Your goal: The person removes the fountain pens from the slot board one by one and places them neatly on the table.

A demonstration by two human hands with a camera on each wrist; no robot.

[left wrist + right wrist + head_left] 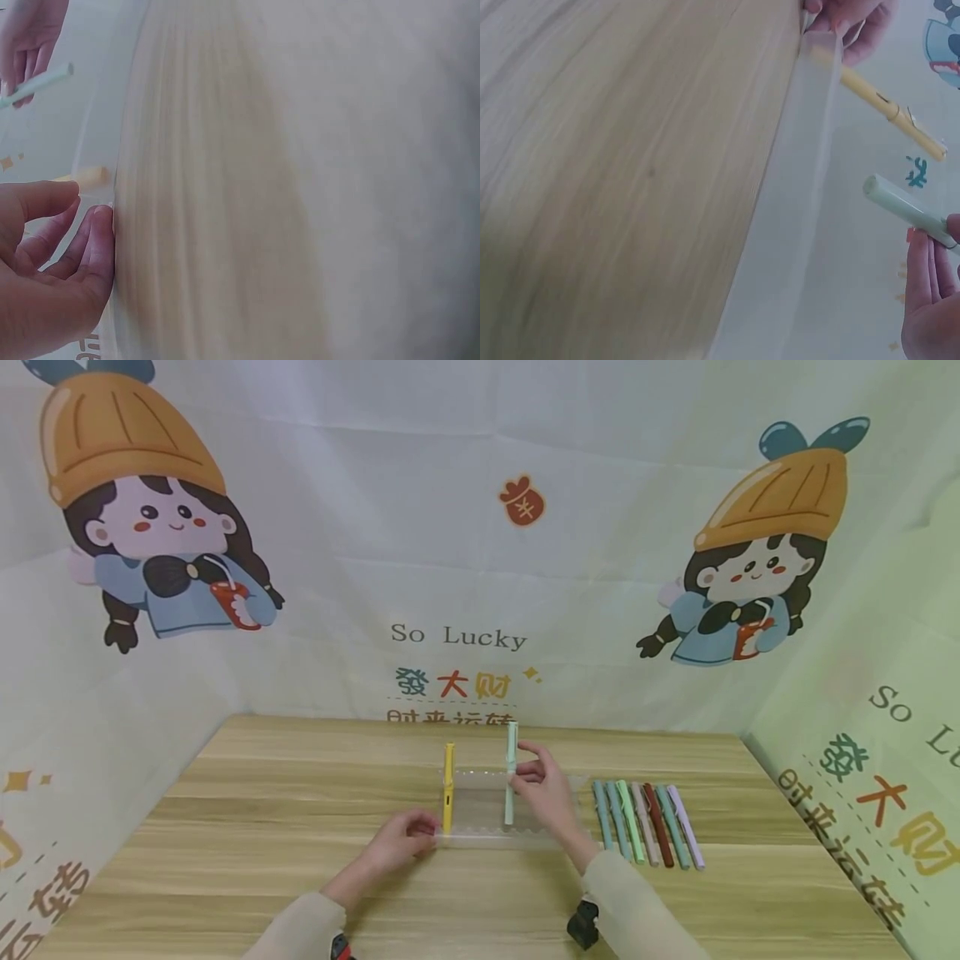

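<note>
From the head camera, your right hand (pixel 543 789) pinches a pale green pen (pixel 511 772) near its upper part and holds it upright in a clear plastic holder (pixel 491 837) that sits on the wooden table (pixel 262 810), about midway between its left and right edges and nearer the far edge. A yellow pen (pixel 448 787) stands upright at the holder's left end. Your left hand (pixel 401 842) grips the holder's near-left corner, fingers curled against it. Just right of the holder, six pens (pixel 648 823) lie side by side on the table, pointing toward the far edge.

From your left wrist, the left hand's fingertips (pixel 94 240) press the holder's thin edge; the view is blurred. The yellow pen (pixel 86 176) shows just above them, and the green pen (pixel 37 84) sits in your right hand (pixel 30 34) at the top-left corner.

From your right wrist, the holder's translucent wall (pixel 795 217) rises from the table (pixel 630 165). The yellow pen (pixel 889 112) leans beyond it, and your fingers (pixel 930 300) hold the green pen (pixel 904 210).
</note>
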